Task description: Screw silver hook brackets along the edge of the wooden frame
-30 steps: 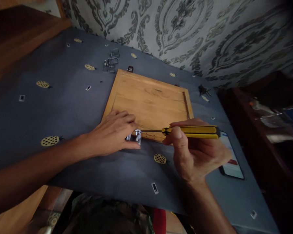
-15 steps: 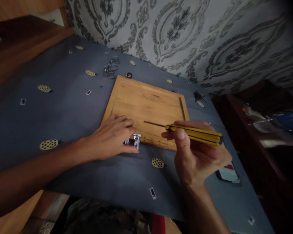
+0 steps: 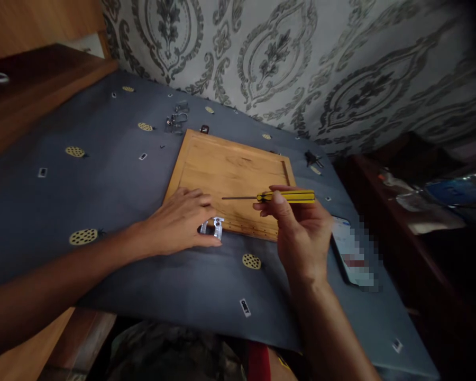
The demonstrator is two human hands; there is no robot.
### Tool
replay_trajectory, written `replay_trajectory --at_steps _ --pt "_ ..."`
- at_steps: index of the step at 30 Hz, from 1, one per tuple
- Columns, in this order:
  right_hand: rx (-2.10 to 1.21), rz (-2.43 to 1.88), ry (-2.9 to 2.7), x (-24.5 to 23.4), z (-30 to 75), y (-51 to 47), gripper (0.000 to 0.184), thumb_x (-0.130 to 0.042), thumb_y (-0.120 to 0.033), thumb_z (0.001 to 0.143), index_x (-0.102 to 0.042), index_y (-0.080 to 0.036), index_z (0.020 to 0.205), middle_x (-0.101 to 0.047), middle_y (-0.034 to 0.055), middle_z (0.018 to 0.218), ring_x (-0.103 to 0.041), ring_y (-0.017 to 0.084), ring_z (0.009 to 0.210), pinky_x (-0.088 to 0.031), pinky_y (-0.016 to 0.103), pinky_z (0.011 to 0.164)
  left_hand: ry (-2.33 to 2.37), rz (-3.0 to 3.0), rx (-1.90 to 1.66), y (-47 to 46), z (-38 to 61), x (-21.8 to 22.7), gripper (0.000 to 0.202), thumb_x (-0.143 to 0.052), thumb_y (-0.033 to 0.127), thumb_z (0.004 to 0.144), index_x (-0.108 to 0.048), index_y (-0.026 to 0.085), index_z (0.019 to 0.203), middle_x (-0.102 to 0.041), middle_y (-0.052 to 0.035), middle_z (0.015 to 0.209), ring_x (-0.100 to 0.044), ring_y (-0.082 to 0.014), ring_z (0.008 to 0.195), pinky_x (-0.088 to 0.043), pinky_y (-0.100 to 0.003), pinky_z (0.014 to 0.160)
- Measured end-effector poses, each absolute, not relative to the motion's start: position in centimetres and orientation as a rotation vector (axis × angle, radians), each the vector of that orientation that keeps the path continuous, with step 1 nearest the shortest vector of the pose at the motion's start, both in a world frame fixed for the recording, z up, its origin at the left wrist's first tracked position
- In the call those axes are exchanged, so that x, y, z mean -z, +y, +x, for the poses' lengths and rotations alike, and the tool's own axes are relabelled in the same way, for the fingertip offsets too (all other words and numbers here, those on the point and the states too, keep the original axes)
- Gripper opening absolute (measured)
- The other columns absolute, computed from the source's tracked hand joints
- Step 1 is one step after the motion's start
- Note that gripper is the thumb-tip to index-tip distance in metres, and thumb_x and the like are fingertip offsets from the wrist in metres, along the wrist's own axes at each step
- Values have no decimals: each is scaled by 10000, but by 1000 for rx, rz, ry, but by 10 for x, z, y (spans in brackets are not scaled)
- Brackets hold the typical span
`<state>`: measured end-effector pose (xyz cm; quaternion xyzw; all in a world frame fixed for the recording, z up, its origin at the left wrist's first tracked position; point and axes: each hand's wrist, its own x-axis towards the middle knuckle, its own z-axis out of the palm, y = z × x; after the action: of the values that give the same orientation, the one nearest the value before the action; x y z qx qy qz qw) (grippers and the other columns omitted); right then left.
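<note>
A framed wooden panel [image 3: 234, 169] lies on the patterned blue-grey cloth. At its near left edge, my left hand [image 3: 184, 217] is closed on a shiny metal hinge [image 3: 218, 227], thumb below and fingers over the panel. Part of the hinge is hidden by the fingers. My right hand [image 3: 303, 233] grips a screwdriver [image 3: 287, 197] by its yellow and black handle. The thin shaft points left, its tip above the panel and apart from the hinge. Small holes run along the panel's near edge.
Several metal hinges [image 3: 176, 120] lie beyond the panel's far left corner, with a small screw [image 3: 162, 146] nearby. A black object [image 3: 313, 159] sits at the far right. A phone [image 3: 347, 251] lies right of my right hand. Patterned wall [image 3: 277, 58] bounds the back.
My right hand has moved left with the screwdriver, its tip now nearer the hinge. The phone shows more fully. My left hand stays on the hinge while the view shifts slightly.
</note>
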<state>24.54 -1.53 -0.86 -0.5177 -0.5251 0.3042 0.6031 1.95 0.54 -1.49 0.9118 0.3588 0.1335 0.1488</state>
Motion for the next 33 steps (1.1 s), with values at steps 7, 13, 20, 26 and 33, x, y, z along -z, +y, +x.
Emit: replay_trajectory --at_steps 7,13,20,26,33 --pt "-515 -1226 -1377 0 237 -30 230 -781 -419 872 -705 -204 847 -707 -26 685 -685 134 515 -557 281 522 1044 2599 -360 5 20 13 351 -788 509 884 -763 191 1029 -657 -39 951 -593 -243 973 -389 -369 877" --pt "-387 -1178 -1623 1 235 -36 106 -724 -290 931 -689 -224 856 -706 -24 741 -702 134 613 -531 287 563 1058 2599 -332 4 21 11 356 -782 520 884 -769 185 1002 -655 -44 952 -592 -250 976 -394 -373 871" --pt "-372 -1156 -1664 1 237 -35 96 -711 -263 945 -688 -226 859 -704 -22 750 -693 135 622 -530 297 581 1050 2617 -348 4 21 11 347 -777 519 889 -766 195 1012 -659 -45 949 -595 -250 977 -393 -371 876" --pt "-403 -1149 -1694 3 238 -36 79 -714 -281 947 -694 -231 889 -699 -20 777 -699 142 644 -541 291 580 1063 2630 -320 4 21 10 373 -774 528 890 -766 176 1014 -660 -54 958 -599 -250 973 -402 -373 876" --pt "-374 -1085 -1903 -8 238 -36 19 -704 -256 950 -697 -238 951 -738 3 887 -728 155 726 -581 309 631 1056 2642 -316 4 21 10 391 -757 537 902 -760 167 1029 -669 -66 980 -601 -257 990 -408 -378 879"
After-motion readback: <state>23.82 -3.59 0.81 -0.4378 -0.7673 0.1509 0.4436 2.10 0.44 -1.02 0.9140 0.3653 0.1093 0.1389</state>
